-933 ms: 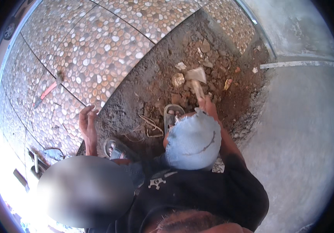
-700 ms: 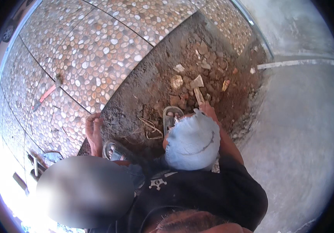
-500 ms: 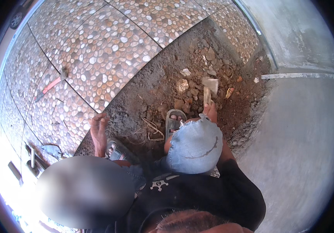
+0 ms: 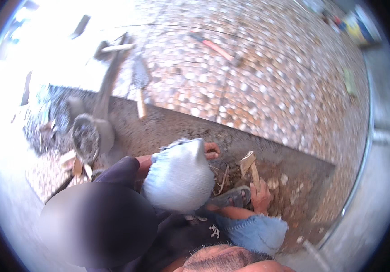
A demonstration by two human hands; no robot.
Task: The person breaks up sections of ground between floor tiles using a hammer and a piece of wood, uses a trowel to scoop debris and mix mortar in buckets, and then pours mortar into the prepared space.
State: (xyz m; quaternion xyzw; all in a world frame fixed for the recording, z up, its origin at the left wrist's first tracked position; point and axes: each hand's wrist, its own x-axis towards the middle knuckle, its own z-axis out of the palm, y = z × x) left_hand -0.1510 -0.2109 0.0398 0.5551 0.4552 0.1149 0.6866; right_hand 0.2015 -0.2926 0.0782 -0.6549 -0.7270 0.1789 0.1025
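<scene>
Low in the frame, two denim knees crowd the soil strip, leaving a narrow gap between them. There the right hand grips the wooden handle of a flat-headed tool, a sandalled foot just beside it. The tool's head stands near the left hand, whose fingers curl past the knee; whether they hold anything, I cannot tell. A bucket blocks the left. Beyond the strip's slanting edge, a trowel and red-handled tool lie on pebbled floor.
</scene>
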